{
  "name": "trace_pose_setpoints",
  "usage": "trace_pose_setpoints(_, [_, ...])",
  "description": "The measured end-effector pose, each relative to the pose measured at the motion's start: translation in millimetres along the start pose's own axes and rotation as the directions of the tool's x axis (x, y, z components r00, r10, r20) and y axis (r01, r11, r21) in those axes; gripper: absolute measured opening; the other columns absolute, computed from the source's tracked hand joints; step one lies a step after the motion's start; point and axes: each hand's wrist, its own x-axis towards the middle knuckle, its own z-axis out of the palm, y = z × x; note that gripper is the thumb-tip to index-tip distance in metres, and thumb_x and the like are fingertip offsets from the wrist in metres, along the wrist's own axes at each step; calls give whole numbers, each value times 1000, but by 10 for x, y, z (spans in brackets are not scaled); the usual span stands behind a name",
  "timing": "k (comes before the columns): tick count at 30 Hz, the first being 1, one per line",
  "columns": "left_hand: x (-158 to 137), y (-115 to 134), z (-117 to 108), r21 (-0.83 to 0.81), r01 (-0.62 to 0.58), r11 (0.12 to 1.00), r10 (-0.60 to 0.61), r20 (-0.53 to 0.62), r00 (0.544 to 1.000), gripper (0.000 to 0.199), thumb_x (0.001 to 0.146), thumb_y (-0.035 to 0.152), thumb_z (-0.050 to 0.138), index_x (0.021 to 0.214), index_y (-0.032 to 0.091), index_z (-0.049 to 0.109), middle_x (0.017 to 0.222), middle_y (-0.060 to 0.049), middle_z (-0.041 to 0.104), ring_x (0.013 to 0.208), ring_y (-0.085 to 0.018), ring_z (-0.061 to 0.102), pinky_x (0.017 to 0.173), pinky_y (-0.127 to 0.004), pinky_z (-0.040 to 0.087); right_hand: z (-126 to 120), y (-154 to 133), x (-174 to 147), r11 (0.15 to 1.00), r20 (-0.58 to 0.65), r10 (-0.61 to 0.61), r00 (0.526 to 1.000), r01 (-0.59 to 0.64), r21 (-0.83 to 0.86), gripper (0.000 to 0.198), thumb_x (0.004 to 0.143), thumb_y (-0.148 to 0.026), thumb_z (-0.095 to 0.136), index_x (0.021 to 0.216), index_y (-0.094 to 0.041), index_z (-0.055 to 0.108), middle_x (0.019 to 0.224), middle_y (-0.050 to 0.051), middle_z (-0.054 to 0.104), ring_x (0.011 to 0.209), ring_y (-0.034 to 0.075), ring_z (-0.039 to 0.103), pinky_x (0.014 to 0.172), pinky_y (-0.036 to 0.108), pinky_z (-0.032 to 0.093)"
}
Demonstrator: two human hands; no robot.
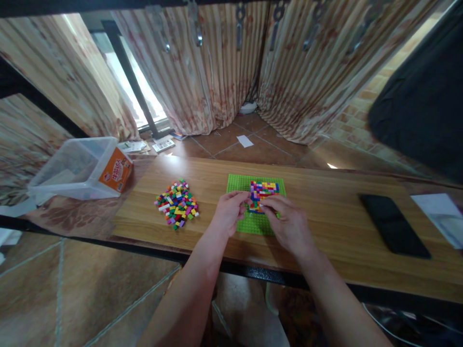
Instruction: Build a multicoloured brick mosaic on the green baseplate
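A green studded baseplate point(256, 224) lies on the wooden tabletop, bearing a block of many-coloured toy bricks point(265, 189) set close together. My left hand point(230, 210) is at the left edge of that block, fingers curled and thumb against them; whatever they may hold is hidden. From the right, my right hand point(289, 221) reaches over the block's lower right part with thumb and forefinger pinched. Something tiny and pale shows at its fingertips, too small to name. Both hands cover part of the bricks and baseplate.
Loose toy bricks point(178, 205) are heaped left of the baseplate. A clear plastic bin point(72, 168) with an orange label stands at the far left. On the right lie a black tablet-like slab point(394, 225) and white paper point(439, 217). Curtains point(202, 86) hang behind the table.
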Motion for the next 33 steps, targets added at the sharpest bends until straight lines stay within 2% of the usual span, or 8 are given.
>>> trace_pose_setpoints(5, [0, -7, 13, 71, -5, 997, 7, -33, 999, 9, 72, 19, 67, 72, 12, 61, 60, 3, 56, 39, -1, 29, 40, -19, 12, 66, 46, -9, 993, -46, -4, 999, -1, -115, 13, 90, -27, 62, 89, -25, 76, 101, 7, 69, 97, 25, 62, 84, 42, 53])
trace_pose_setpoints(8, [17, -29, 20, 152, -12, 988, 21, -56, 998, 9, 70, 18, 69, 72, 13, 63, 55, 5, 52, 40, -2, 30, 42, -20, 18, 92, 58, -3, 991, -53, 19, 998, -26, -129, 12, 88, -27, 64, 88, -26, 76, 104, 6, 68, 99, 26, 61, 84, 43, 53])
trace_pose_setpoints(13, [75, -111, 8, 291, -104, 951, 125, -54, 991, 22, 59, 15, 77, 79, 14, 65, 56, 6, 53, 51, -6, 42, 51, -21, 30, 108, 45, 16, 989, -36, 25, 999, -30, -142, 10, 88, -27, 64, 90, -23, 73, 101, 8, 68, 97, 27, 61, 83, 44, 53])
trace_pose_setpoints(18, [170, -205, -9, 457, -173, 873, 224, -60, 973, 30, 55, 16, 80, 81, 14, 64, 58, 6, 54, 54, -9, 47, 54, -22, 34, 118, 38, 30, 987, -35, 22, 999, -27, -158, 14, 91, -27, 59, 93, -22, 72, 101, 9, 68, 95, 27, 62, 84, 45, 52])
trace_pose_setpoints(24, [190, -213, -3, 448, -153, 881, 204, -68, 976, 30, 57, 14, 80, 81, 14, 62, 58, 6, 53, 52, -7, 45, 52, -21, 33, 78, -23, 33, 995, -20, 59, 998, -60, -75, 14, 86, -22, 63, 97, -23, 71, 104, 9, 69, 100, 28, 63, 90, 46, 52])
trace_pose_setpoints(28, [160, -179, -6, 420, -151, 895, 185, -42, 982, 32, 61, 21, 80, 85, 14, 61, 54, 7, 49, 45, -5, 39, 46, -21, 26, -35, -54, 49, 998, -35, 63, 997, -63, -1, 15, 88, -19, 58, 94, -28, 69, 102, 3, 71, 100, 22, 66, 92, 36, 55])
trace_pose_setpoints(31, [159, -161, -12, 374, -103, 922, 133, -57, 989, 47, 51, 27, 87, 87, 14, 59, 52, 10, 49, 40, -3, 33, 43, -21, 21, -269, 99, 77, 989, -156, 135, 978, -143, -46, 17, 90, -22, 54, 93, -30, 69, 99, 2, 72, 95, 20, 68, 87, 32, 55])
trace_pose_setpoints(33, [158, -151, -12, 363, -78, 929, 108, -63, 992, 52, 48, 29, 88, 88, 13, 59, 52, 11, 47, 39, -2, 30, 42, -20, 18, -522, 303, 70, 952, -334, 232, 914, -284, -115, 18, 90, -27, 51, 96, -26, 69, 96, 7, 72, 90, 23, 67, 85, 38, 54])
